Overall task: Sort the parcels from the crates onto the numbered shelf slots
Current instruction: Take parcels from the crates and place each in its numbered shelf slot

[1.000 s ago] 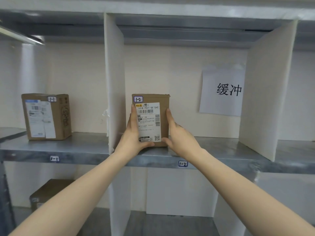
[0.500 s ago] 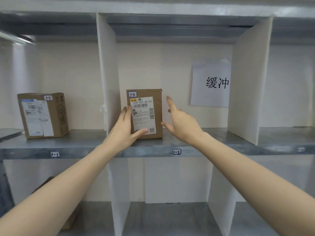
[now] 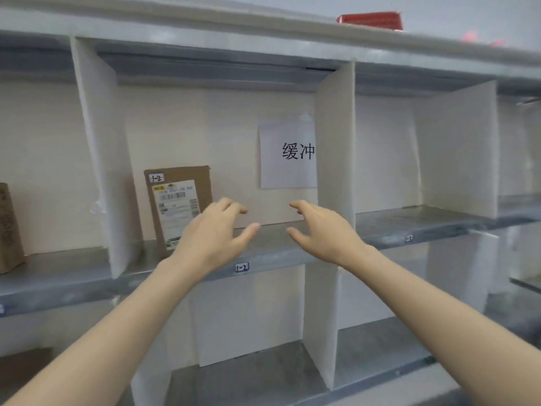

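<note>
Cardboard parcel (image 3: 178,200) marked 1-2 stands on end on the shelf (image 3: 278,247), above the 1-2 tag (image 3: 241,267), near the left divider (image 3: 102,159). Risk: narrow footing (looks slightly tilted), so a brush from the left hand (image 3: 213,238) could topple it. Both hands are loosely spread and hold nothing. The left overlaps the parcel's corner, contact unclear; the right hand (image 3: 322,232) is apart.

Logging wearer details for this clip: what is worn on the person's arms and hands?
Nothing visible. The left hand and right hand are ungloved, with no rings or watch seen, and both forearms are bare with no sleeve in frame.
</note>
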Available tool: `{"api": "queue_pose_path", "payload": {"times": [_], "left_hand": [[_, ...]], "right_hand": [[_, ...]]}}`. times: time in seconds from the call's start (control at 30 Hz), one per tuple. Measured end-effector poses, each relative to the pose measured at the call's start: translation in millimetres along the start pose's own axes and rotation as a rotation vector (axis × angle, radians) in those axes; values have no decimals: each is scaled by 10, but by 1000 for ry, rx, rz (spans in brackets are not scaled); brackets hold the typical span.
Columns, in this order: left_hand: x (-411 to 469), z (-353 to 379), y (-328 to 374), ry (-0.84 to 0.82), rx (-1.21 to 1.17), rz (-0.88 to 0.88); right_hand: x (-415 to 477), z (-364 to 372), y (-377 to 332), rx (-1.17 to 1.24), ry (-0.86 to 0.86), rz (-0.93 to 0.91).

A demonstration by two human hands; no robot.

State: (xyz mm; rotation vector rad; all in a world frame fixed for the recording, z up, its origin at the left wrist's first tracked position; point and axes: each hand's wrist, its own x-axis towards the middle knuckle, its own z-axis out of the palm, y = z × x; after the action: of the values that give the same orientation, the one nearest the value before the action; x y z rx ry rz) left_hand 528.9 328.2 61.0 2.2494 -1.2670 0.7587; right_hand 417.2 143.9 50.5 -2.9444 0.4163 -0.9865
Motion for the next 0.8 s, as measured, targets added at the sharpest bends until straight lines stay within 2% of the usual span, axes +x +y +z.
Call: {"api": "queue_pose_path", "payload": {"times": [0.2, 0.37, 0.5, 0.8], "left_hand": [[292, 648, 1046, -324, -175, 182], [489, 1107, 2200, -505, -231, 319], [598, 1429, 3236, -598, -292, 425], [674, 2125, 5206, -685, -460, 623]], "right_hand": [[-758, -497, 954, -118, -133, 215], [-1486, -1034, 1879, -203, -255, 399], [-2063, -1490, 2577, -281, -302, 499], [-3272, -2252, 3799, -367, -288, 685]]}}
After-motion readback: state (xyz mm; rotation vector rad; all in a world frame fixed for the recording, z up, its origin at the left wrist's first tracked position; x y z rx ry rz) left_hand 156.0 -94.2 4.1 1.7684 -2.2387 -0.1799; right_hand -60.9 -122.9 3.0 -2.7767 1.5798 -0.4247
